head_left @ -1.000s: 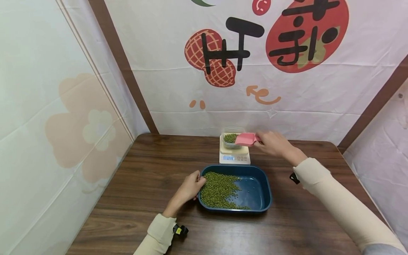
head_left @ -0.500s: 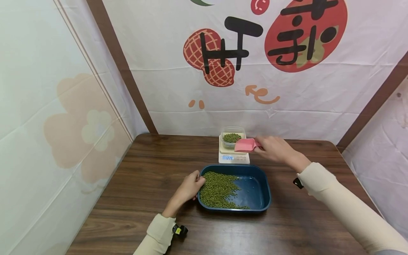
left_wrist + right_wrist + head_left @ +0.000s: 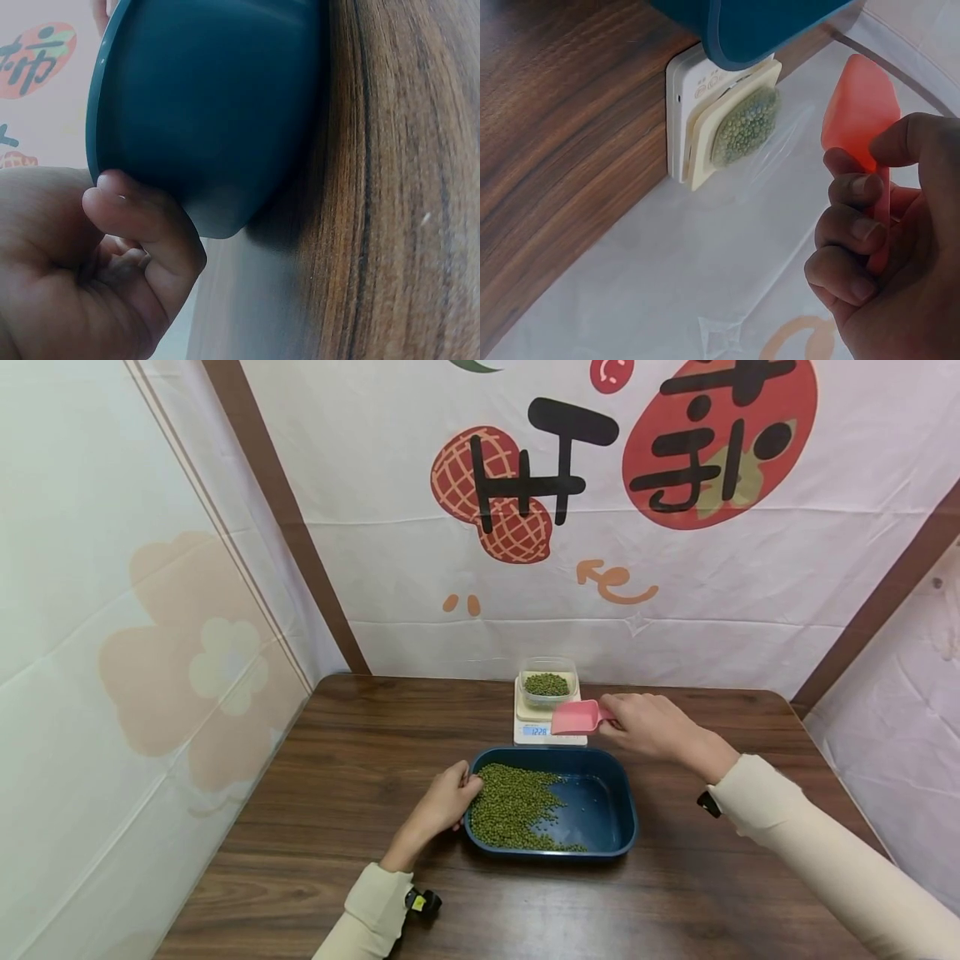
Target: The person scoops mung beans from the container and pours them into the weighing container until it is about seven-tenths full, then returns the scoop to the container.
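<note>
My left hand (image 3: 447, 795) grips the left rim of a dark blue tray (image 3: 600, 847); the left wrist view shows its fingers curled at the tray wall (image 3: 202, 112). Green beans (image 3: 513, 810), likely mung beans, cover the tray's left part. My right hand (image 3: 648, 724) holds a pink scoop (image 3: 574, 718) by its handle, above the front of a kitchen scale (image 3: 528, 737). No beans show in the scoop (image 3: 861, 105). On the scale stands a clear plastic container (image 3: 551, 664) with green beans (image 3: 546, 684) in it. The scale's display is lit and partly legible.
The wooden table (image 3: 360, 760) ends at a printed cloth backdrop (image 3: 420, 652) just behind the scale. Another cloth wall (image 3: 187, 652) runs along the left side. The tray stands right in front of the scale.
The right hand has drawn the pink scoop back from the container, toward me, to over the scale's front. The left hand and the tray have stayed in place.
</note>
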Action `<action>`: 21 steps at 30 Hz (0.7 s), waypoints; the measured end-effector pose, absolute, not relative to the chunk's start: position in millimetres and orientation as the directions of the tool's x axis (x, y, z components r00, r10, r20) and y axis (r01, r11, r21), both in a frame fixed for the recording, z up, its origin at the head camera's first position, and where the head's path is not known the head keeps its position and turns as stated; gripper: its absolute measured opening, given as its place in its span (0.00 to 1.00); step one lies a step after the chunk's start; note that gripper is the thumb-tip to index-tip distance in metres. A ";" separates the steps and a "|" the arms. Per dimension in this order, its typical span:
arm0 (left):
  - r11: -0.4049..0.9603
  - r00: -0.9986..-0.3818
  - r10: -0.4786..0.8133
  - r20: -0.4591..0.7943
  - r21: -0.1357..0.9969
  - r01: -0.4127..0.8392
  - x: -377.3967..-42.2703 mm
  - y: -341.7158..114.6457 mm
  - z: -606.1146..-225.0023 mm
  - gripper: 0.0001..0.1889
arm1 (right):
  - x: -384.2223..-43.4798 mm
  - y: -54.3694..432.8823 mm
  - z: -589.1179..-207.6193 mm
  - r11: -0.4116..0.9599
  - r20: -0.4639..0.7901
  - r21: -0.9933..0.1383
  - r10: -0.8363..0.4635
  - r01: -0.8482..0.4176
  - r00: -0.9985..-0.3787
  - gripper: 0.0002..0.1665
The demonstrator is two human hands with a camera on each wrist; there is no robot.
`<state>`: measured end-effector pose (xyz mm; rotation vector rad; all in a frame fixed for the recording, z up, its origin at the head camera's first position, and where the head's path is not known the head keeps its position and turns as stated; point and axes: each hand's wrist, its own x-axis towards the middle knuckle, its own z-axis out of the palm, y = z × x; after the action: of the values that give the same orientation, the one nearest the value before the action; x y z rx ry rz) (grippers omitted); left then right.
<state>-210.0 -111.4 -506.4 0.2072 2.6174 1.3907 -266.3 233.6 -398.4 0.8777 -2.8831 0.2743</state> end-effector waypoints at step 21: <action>0.558 -0.977 0.196 -0.084 0.829 0.041 -210.8 -111.0 -507.2 0.14 | -237.9 232.9 -401.8 0.779 0.124 -0.070 -0.613 -0.623 -0.780 0.06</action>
<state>-210.8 -111.0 -507.2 0.2015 2.6226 1.3882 -237.9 232.9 -401.8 1.0012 -2.8737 0.1635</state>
